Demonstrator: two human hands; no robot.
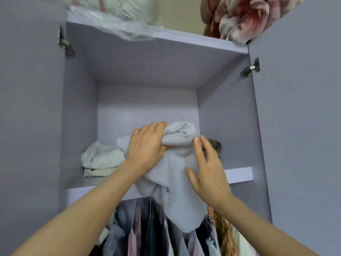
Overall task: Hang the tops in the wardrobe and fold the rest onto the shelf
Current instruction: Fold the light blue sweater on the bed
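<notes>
Lilac shelf [238, 173] under pale fleece [177, 163], folded clothes [100, 159].

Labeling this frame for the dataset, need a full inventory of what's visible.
pale grey fleece garment: 1, on shelf, part hanging over front edge
folded clothes pile: 1, white over cream, shelf left
patterned item: 1, brown-grey, shelf right, mostly hidden
shelf: 1, lilac, mid wardrobe
hanging clothes: several, mixed dark and pink, below shelf
plastic-wrapped bedding: 1, pale floral, wardrobe top left
floral blanket: 1, pink-white, wardrobe top right
door hinges: 2, metal, either side
left hand: grips fleece
right hand: flat on fleece
</notes>
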